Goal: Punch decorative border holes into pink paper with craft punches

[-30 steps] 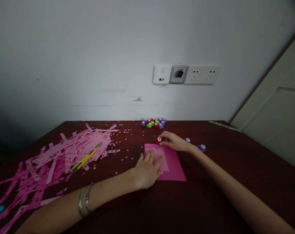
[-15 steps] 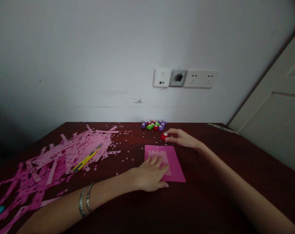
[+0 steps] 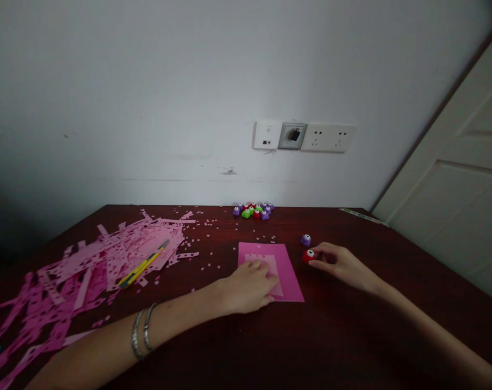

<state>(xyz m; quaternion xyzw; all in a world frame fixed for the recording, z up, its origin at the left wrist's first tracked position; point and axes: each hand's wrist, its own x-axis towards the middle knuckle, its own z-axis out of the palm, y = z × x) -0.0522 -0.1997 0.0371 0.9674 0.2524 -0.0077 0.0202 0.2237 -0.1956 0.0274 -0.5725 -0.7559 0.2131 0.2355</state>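
Observation:
My right hand (image 3: 341, 265) pinches a small red paper punch (image 3: 308, 257) between thumb and fingers, over the table right of the pink sheets. Just behind it stands a purple paper punch (image 3: 305, 240). My left hand (image 3: 250, 287) lies palm down with fingers stretched out, pressing on a light pink square of paper (image 3: 273, 271). That square, with a few small holes showing along its far edge, rests on a darker pink sheet (image 3: 292, 287). The fingers and palm cover much of the square.
Several purple, green and red punches (image 3: 257, 214) cluster by the wall. A heap of punched pink paper strips (image 3: 99, 265) spreads across the left, with a yellow cutter (image 3: 142, 266) on top. Tiny paper bits are scattered mid-table. A thin patterned strip (image 3: 363, 216) lies at the back right.
My right hand has carried the red punch right and nearer to me, away from the far edge of the pink sheet. The purple punch now shows. My left hand stays on the paper.

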